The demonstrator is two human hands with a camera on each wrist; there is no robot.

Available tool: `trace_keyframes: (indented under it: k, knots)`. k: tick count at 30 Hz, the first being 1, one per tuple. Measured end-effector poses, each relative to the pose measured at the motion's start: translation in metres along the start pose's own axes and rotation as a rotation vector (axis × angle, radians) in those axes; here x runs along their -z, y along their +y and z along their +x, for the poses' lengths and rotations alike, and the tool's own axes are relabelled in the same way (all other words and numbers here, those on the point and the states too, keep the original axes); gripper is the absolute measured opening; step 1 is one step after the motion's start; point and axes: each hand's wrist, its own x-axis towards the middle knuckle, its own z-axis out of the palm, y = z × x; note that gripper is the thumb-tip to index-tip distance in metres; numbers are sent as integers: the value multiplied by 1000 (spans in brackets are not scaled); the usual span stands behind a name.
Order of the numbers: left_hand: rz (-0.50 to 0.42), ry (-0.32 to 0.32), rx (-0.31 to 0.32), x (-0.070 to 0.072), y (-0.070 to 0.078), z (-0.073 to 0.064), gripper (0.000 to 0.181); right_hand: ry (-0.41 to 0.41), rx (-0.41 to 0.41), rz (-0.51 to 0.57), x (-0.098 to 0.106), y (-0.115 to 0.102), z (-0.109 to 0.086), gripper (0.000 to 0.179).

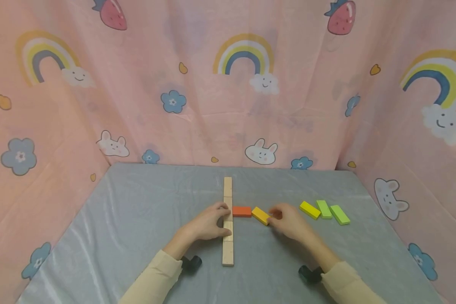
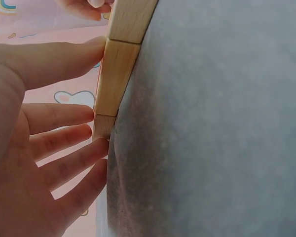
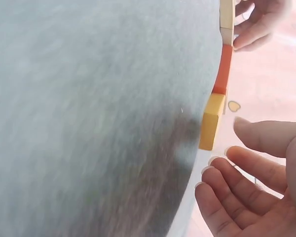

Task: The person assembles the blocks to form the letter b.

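Note:
Several plain wooden blocks (image 1: 228,252) lie end to end in a straight column running away from me. My left hand (image 1: 209,221) rests on the middle of that column, its extended thumb and fingertips touching the wood. An orange-red block (image 1: 242,211) lies crosswise against the column's right side. Beyond its right end sits a yellow-orange block (image 1: 260,215), turned at an angle. My right hand (image 1: 289,220) is at the angled block's right end. In the right wrist view its fingers (image 3: 237,190) are spread a little apart from the yellow-orange block, with nothing between them.
Farther right lie a yellow block (image 1: 310,210) and two light green blocks (image 1: 324,209), all slanted. A grey cloth (image 1: 156,190) covers the table. Pink printed curtains (image 1: 213,126) enclose its back and sides.

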Motion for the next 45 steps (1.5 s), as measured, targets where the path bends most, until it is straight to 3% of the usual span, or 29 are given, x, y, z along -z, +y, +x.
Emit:
trace_keyframes:
  k: [10, 21, 34, 41, 45]
  knots:
    - [-2, -2, -1, 1, 3, -1, 63, 22, 1, -22, 18, 9, -13, 25]
    - [-9, 4, -1, 0, 1, -1, 62, 136, 54, -46, 35, 32, -22, 20]
    - [-7, 0, 7, -1, -1, 0, 63, 232, 7, -55, 53, 64, -25, 28]
    - [-9, 2, 5, 0, -1, 0, 63, 234, -88, -47, 55, 73, -24, 34]
    - [-2, 3, 4, 0, -1, 0, 63, 235, -84, -52, 56, 79, -24, 36]
